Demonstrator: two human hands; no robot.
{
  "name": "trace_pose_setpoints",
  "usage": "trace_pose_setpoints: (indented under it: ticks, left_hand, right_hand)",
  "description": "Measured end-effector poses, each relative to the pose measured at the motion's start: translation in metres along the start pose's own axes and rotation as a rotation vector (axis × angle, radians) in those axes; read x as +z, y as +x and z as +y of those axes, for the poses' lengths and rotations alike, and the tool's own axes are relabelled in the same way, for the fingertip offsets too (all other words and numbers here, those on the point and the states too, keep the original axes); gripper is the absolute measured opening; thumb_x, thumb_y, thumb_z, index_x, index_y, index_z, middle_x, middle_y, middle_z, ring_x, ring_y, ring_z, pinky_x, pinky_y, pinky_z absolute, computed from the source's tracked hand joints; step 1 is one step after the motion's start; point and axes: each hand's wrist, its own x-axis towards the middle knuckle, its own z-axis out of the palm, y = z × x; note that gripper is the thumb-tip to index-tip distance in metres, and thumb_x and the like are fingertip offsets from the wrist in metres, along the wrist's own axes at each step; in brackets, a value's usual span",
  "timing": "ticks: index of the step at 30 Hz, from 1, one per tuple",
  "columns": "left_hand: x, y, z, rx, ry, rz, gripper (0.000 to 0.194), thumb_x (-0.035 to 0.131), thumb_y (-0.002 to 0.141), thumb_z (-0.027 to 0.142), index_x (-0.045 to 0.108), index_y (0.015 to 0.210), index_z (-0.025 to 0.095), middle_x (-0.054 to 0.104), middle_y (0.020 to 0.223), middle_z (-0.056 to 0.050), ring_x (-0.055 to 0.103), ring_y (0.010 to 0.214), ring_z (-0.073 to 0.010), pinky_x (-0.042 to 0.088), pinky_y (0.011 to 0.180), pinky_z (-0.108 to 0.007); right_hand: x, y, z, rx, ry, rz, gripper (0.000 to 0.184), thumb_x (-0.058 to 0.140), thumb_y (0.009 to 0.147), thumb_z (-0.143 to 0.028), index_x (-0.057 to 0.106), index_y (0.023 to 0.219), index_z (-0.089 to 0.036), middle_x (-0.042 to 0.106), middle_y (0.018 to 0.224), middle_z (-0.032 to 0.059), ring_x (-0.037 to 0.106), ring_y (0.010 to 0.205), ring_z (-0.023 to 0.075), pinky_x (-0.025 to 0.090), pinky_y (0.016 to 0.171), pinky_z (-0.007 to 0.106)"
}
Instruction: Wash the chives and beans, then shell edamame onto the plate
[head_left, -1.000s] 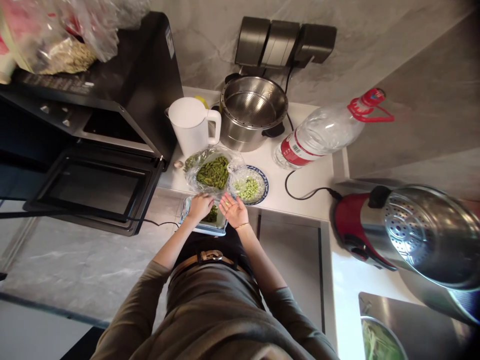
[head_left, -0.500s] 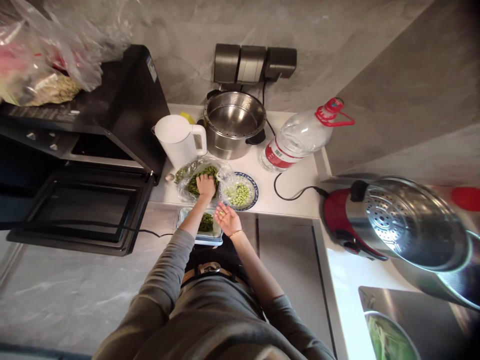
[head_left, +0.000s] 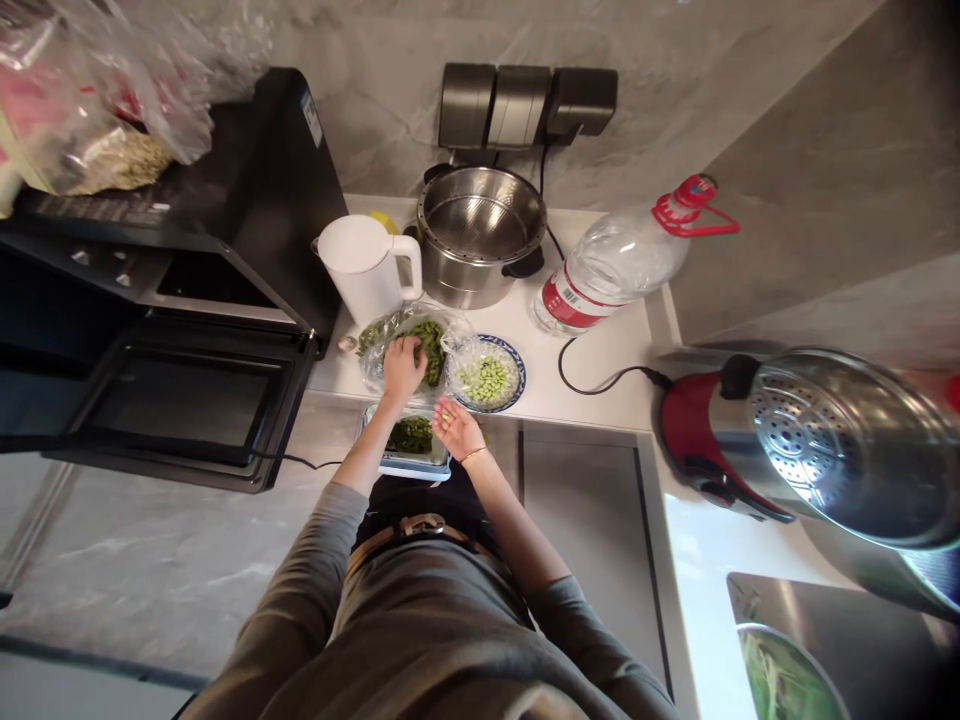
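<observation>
A clear plastic bag of green edamame pods (head_left: 430, 340) lies spread on the counter. My left hand (head_left: 403, 370) is over its front part, with fingers curled down against the pods; what the fingertips grip is hidden. Palm up at the counter edge, my right hand (head_left: 459, 432) is cupped around a little pale-green shelled bean or two. Just beyond it, a blue-rimmed plate (head_left: 517, 372) bears several shelled beans (head_left: 487, 380), and the bag's edge overlaps its left side. Below my hands a rectangular container (head_left: 417, 470) holds dark green pods or hulls (head_left: 410, 434).
A white pitcher (head_left: 358, 262) and a steel pot (head_left: 480, 225) stand behind the bag. A large water bottle (head_left: 611, 265) is to the right. At left, an oven door (head_left: 187, 410) hangs open. A red-based steamer (head_left: 694, 430) sits on the right counter.
My left hand has drawn slightly back and left in the bag, and its fingers are more curled. My right hand stays palm up beside the plate. The view has shifted a little.
</observation>
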Motion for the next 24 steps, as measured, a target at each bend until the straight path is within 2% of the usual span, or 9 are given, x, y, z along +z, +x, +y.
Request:
trace_pose_setpoints:
  ticks: [3, 6, 11, 17, 20, 24]
  left_hand:
    - [-0.008, -0.025, 0.000, 0.004, -0.148, -0.009, 0.020, 0.044, 0.091, 0.022, 0.057, 0.104, 0.015, 0.064, 0.098, -0.010, 0.058, 0.095, -0.0194, 0.046, 0.086, -0.031]
    - [-0.012, -0.057, 0.004, 0.062, -0.187, -0.018, 0.017, 0.047, 0.091, 0.023, 0.057, 0.103, 0.018, 0.063, 0.098, -0.008, 0.059, 0.096, -0.0190, 0.047, 0.086, -0.031]
    - [-0.019, -0.095, 0.006, 0.166, -0.099, -0.050, 0.016, 0.047, 0.093, 0.024, 0.058, 0.103, 0.019, 0.064, 0.098, -0.008, 0.058, 0.098, -0.0202, 0.047, 0.088, -0.033]
    - [-0.029, -0.101, -0.003, 0.186, 0.125, -0.151, 0.025, 0.041, 0.096, 0.032, 0.061, 0.095, 0.018, 0.065, 0.090, -0.009, 0.059, 0.091, -0.0220, 0.047, 0.081, -0.033]
    - [-0.031, -0.102, -0.003, 0.217, 0.196, -0.209, 0.029, 0.037, 0.096, 0.030, 0.062, 0.094, 0.017, 0.065, 0.092, -0.011, 0.059, 0.091, -0.0235, 0.046, 0.079, -0.034]
    - [-0.028, -0.106, -0.001, 0.183, 0.227, -0.234, 0.035, 0.032, 0.097, 0.031, 0.063, 0.090, 0.016, 0.065, 0.089, -0.012, 0.060, 0.088, -0.0238, 0.045, 0.075, -0.034]
  right_hand:
    - [0.011, 0.003, 0.000, -0.071, -0.048, 0.053, 0.011, 0.059, 0.084, -0.025, 0.068, 0.091, -0.022, 0.072, 0.078, 0.0003, 0.066, 0.070, 0.0111, 0.055, 0.067, 0.023]
    - [0.024, 0.005, 0.001, -0.192, -0.062, 0.067, 0.009, 0.067, 0.079, -0.025, 0.068, 0.088, -0.022, 0.073, 0.080, 0.0012, 0.067, 0.075, 0.0119, 0.056, 0.073, 0.024]
    - [0.036, 0.004, 0.005, -0.290, -0.085, 0.057, 0.012, 0.075, 0.069, -0.016, 0.064, 0.069, -0.020, 0.067, 0.062, -0.0034, 0.061, 0.057, 0.0091, 0.054, 0.062, 0.021]
    - [0.033, 0.005, 0.012, -0.244, -0.174, 0.040, 0.011, 0.075, 0.069, -0.019, 0.065, 0.064, -0.019, 0.064, 0.056, -0.0028, 0.059, 0.054, 0.0091, 0.051, 0.059, 0.022]
    - [0.033, 0.006, 0.013, -0.205, -0.207, 0.002, 0.006, 0.075, 0.069, -0.018, 0.068, 0.069, -0.018, 0.070, 0.066, 0.0000, 0.060, 0.057, 0.0098, 0.051, 0.060, 0.023]
    - [0.033, 0.009, 0.018, -0.248, -0.169, 0.026, 0.006, 0.072, 0.069, -0.014, 0.068, 0.066, -0.018, 0.072, 0.073, 0.0017, 0.061, 0.062, 0.0110, 0.050, 0.058, 0.023]
